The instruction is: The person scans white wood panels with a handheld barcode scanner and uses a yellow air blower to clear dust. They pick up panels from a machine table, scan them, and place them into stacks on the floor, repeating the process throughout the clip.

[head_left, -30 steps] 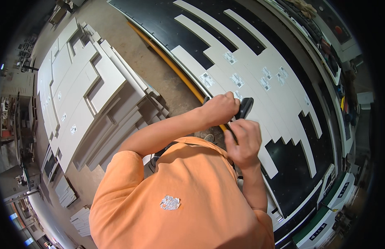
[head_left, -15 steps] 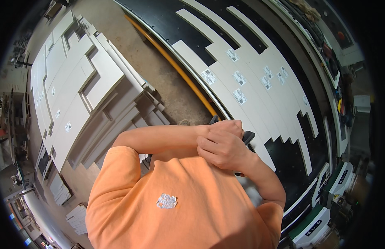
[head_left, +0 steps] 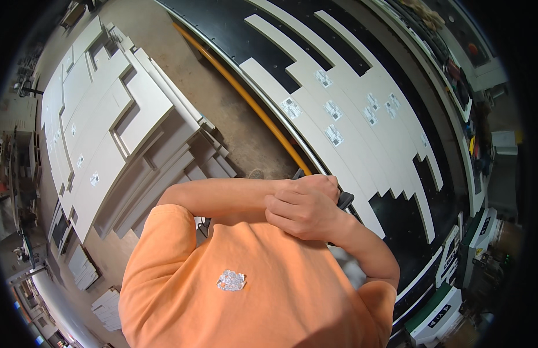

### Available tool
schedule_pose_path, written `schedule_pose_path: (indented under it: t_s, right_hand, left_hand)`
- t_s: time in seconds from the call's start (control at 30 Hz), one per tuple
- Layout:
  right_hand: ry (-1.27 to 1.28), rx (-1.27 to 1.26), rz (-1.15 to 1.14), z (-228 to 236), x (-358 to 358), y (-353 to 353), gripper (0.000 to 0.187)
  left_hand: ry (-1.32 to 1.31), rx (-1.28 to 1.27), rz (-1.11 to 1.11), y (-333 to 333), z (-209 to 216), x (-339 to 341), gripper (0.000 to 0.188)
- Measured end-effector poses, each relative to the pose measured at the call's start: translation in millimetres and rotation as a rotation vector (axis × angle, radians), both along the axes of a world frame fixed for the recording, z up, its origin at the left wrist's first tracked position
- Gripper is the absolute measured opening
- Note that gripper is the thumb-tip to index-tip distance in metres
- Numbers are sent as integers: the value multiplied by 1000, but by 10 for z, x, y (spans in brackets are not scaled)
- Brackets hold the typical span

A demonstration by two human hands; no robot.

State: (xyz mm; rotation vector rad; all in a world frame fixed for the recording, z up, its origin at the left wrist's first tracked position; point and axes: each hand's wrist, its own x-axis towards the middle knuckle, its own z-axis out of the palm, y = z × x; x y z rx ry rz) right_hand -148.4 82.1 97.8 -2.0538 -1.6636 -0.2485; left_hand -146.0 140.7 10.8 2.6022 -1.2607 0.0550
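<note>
Head view, looking down: the right hand [head_left: 306, 211] has its fingers bent over the left wrist; whether they pinch anything there cannot be told. The left hand [head_left: 321, 183] is curled with its knuckles toward the black-topped table [head_left: 403, 227], at that table's near edge. What its fingers close on, if anything, is hidden. A black rounded piece [head_left: 345, 201] juts out just right of the left knuckles, also at the table's near edge; too little of it shows to name its kind.

Outward from the hands, the left forearm [head_left: 222, 194] lies across an orange T-shirt [head_left: 257, 316] on the near side of the table. For such close contact, a steady left wrist and light right fingers would seem best, with both elbows tucked in so that neither knocks the panels.

On the table lie long pale panels [head_left: 361, 168] with stepped ends, set edge to edge and bearing printed white labels [head_left: 334, 136]; sleeves are better not dragged over these. A yellow-orange rail [head_left: 264, 116] runs along the table's left side. Farther left of the table, across a strip of bare floor [head_left: 190, 75], rises a stack of notched pale boards [head_left: 100, 133].
</note>
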Motion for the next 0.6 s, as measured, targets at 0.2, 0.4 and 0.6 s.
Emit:
schedule_pose_path:
  t_s: [0.2,0.4,0.6]
  right_hand:
    - [-38,61,-129,19,0,300,9]
    - [-31,177,-67,3,-16,172,11]
    - [46,203,-181,-24,-140,79,21]
  left_hand:
    - [-229,-31,-270,-34,-245,135,18]
    - [-151,105,133,-165,-252,-89,17]
    - [-274,103,450,-363,-2,-278,13]
